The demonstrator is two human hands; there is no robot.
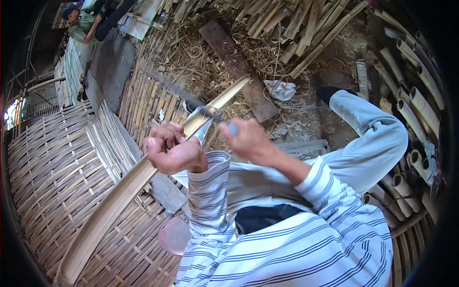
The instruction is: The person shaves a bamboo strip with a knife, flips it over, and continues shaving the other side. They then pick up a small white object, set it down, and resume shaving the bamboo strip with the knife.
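Observation:
A long split bamboo piece, pale and hollowed on its upper face, slants across my front from lower left to upper middle. My left hand is closed around it near its middle. My right hand is wrapped around the blue-grey handle of a hand tool. The tool's dark head lies over the bamboo just beyond my left hand; motion blur hides its exact shape. The bamboo's far tip is above a dark wooden plank on the ground.
Shavings litter the ground ahead. Split bamboo strips are heaped at the back, and bamboo tubes are stacked at right. A woven bamboo panel spreads at left. Another person sits at upper left.

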